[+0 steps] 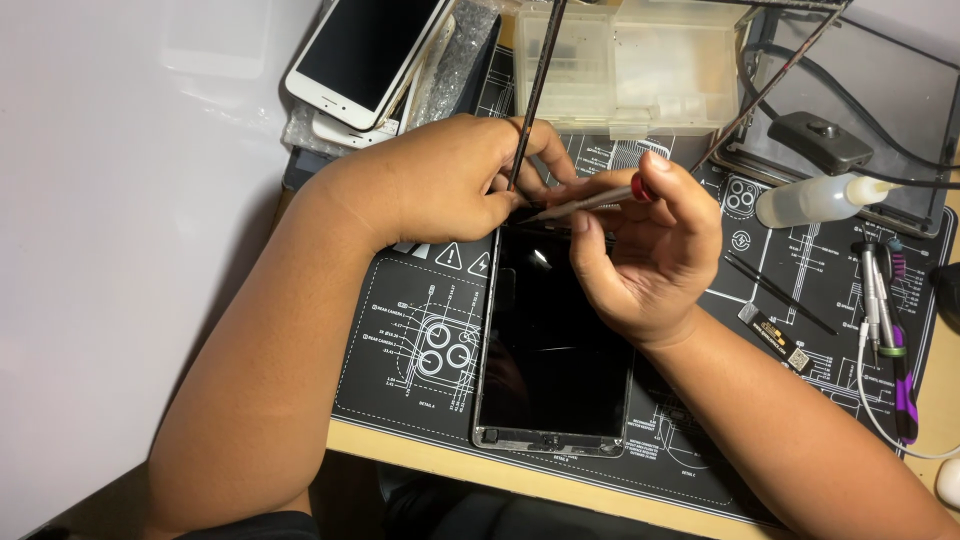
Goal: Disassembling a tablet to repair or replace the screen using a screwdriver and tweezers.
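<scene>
Dark tablet lies below both hands, left hand pinching tweezers, right hand gripping screwdriver.

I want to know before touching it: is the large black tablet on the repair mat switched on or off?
Apparently off. The large black tablet lies flat on the black repair mat; its screen is dark, showing only reflections.

Item, as I view it from my station: table, pale wood edge, overlaid by black work mat printed with white diagrams. Left: plain white wall (soft shadow falling across it). Lighting even, from above.
</scene>
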